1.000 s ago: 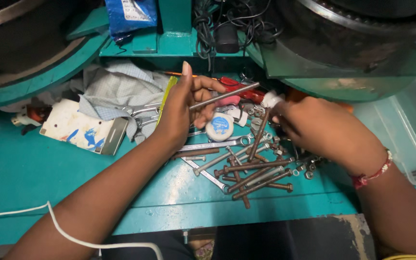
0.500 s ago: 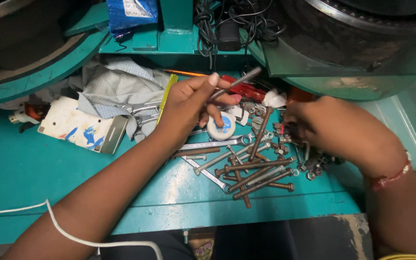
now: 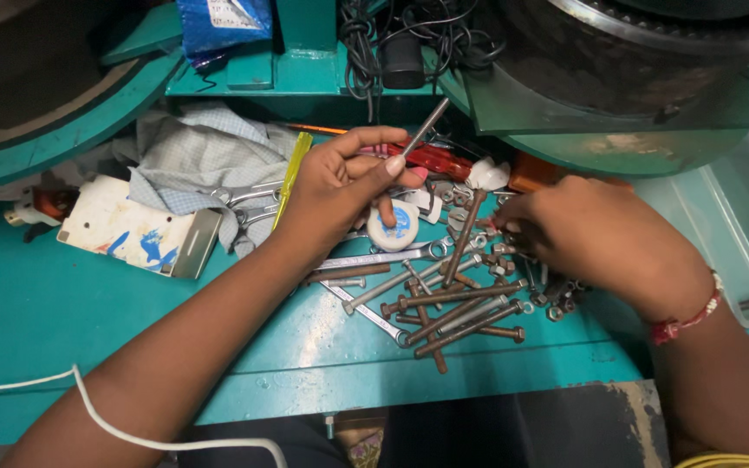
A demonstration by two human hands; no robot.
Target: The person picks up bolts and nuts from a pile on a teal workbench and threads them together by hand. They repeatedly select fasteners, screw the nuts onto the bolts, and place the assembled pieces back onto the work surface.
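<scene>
Nearest the desk edge there's a loose heap of rusty bolts with a couple of wrenches tangled through it, and that's where I'd expect trouble first. The heap sits close to the front lip, so a nudge from a forearm could probably roll a bolt or a nut off the edge and onto the floor (good luck finding it again down there).

The right hand is palm down in the right side of the pile, fingers curled into the small nuts and washers. I can't tell what it's actually pinching, since the fingertips are hidden under the hand. If it rakes sideways, I'd guess the little bits scatter toward the clear plastic tray next to it.

The left hand is a bit further back, raised over the pile. Its grip is a tight pinch, thumb against fingers, closed on the lower end of a thin grey metal rod that points up and away at a slant. It's held by just the end, so it could likely pivot or slip and drop into the clutter below: a roll of white tape, a red-handled screwdriver and a rag.
</scene>
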